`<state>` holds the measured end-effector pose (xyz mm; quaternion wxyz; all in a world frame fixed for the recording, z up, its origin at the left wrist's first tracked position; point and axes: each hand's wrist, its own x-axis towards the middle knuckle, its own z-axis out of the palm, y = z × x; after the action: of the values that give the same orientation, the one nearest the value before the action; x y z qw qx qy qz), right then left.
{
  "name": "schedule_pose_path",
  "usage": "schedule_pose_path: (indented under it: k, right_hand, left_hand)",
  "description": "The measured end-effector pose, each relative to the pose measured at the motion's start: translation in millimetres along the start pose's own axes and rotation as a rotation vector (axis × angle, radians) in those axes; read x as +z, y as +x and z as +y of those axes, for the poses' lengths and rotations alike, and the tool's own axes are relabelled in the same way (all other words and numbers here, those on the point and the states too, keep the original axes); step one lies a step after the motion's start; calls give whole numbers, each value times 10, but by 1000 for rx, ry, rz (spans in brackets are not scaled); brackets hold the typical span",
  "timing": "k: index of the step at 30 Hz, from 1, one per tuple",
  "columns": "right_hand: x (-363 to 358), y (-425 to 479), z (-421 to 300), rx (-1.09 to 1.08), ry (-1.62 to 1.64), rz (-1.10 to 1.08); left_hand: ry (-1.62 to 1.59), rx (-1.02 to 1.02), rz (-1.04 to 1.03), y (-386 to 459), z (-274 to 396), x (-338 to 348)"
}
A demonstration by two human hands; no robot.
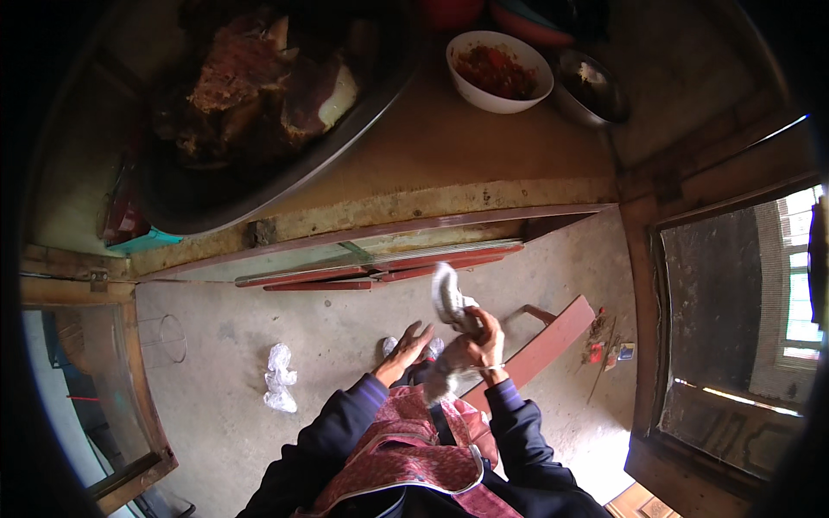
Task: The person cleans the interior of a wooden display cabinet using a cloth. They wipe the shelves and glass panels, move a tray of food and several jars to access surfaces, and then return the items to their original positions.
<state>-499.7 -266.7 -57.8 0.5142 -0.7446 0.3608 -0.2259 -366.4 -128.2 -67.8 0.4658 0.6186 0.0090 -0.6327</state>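
My right hand [487,340] grips a crumpled greyish-white cloth [448,294]. One part of it sticks up past the fingers and another hangs below the wrist. Motion blurs it, so I cannot tell whether it is a rag or a glove. A pale bracelet circles that wrist. To the left of the cloth is my left hand [409,349], holding nothing, its fingers apart. Both hands are in front of a red patterned apron [414,463], short of the wooden counter [414,175].
On the counter stand a large metal basin [311,175] of meat pieces, a white bowl [502,103] of chopped red food and a metal bowl [592,113]. A reddish wooden bench [550,349] is at right. Crumpled clear plastic [280,379] lies on the concrete floor [220,421].
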Motion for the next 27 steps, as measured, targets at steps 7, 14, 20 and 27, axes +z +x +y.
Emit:
schedule_pose_path:
  k: [7,14,20,27]
  right_hand:
    - [608,475,-221,395,454,-48]
    - [761,949,-360,183,533,22]
    - [1202,1162,-395,-72,-24,88]
    - [1536,1486,-90,-296,-500,81]
  left_hand:
    - [169,498,-67,25,508,-103]
    - [391,498,118,-156,832,-300]
    - [404,613,734,140,804,-444]
    - [677,713,935,437,610,-415]
